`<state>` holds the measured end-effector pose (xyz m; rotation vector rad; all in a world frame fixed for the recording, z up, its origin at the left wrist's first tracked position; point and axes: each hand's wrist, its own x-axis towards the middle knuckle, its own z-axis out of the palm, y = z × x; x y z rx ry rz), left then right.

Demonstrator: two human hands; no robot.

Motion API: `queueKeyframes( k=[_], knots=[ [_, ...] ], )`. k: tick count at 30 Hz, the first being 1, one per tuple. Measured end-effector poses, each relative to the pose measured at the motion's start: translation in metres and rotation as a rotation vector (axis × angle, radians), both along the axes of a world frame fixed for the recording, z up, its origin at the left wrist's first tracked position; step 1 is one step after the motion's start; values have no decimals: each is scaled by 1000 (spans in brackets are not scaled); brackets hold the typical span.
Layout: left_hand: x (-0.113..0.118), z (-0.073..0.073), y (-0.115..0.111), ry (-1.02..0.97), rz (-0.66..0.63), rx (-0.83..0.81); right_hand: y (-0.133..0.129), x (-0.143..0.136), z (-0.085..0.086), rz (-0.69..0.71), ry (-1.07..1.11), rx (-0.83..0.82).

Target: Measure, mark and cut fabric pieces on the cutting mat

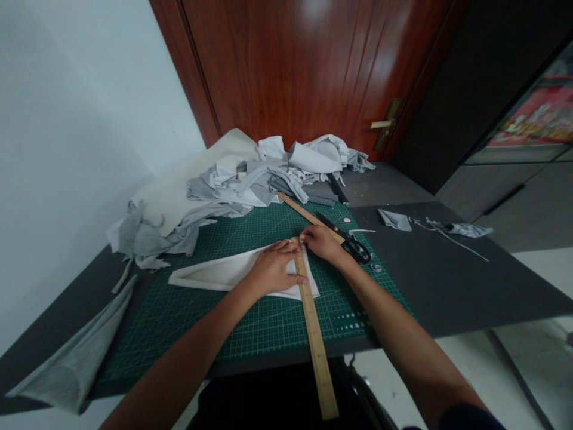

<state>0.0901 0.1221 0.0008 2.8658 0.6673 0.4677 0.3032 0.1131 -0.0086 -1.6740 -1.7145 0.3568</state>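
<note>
Leftmost, a folded grey fabric piece [71, 364] hangs over the near corner of the dark grey table [447, 286], out of the working area. Next, a heap of grey and white cloth offcuts [233, 179] is pushed to the far edge of the green gridded cutting mat [188, 316], leaving its middle free. On that mat lies a pale triangular piece of fabric [215, 273], flat so it can be measured. The left hand [271, 270] presses on it, fingers spread flat, gripping nothing, pinning cloth and the long wooden ruler [316, 340] alongside. The right hand [323, 242] pinches the ruler's far end with closed fingertips, steadying it across the fabric's wide edge. Black-handled scissors [353, 245] rest just beyond, within easy reach.
</note>
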Motion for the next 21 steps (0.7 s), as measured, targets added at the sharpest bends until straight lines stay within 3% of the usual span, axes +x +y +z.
queueKeyframes(
  k=[21],
  knots=[
    [1,6,-3,25,0,6,-6,-15,1,-57,-72,42]
  ],
)
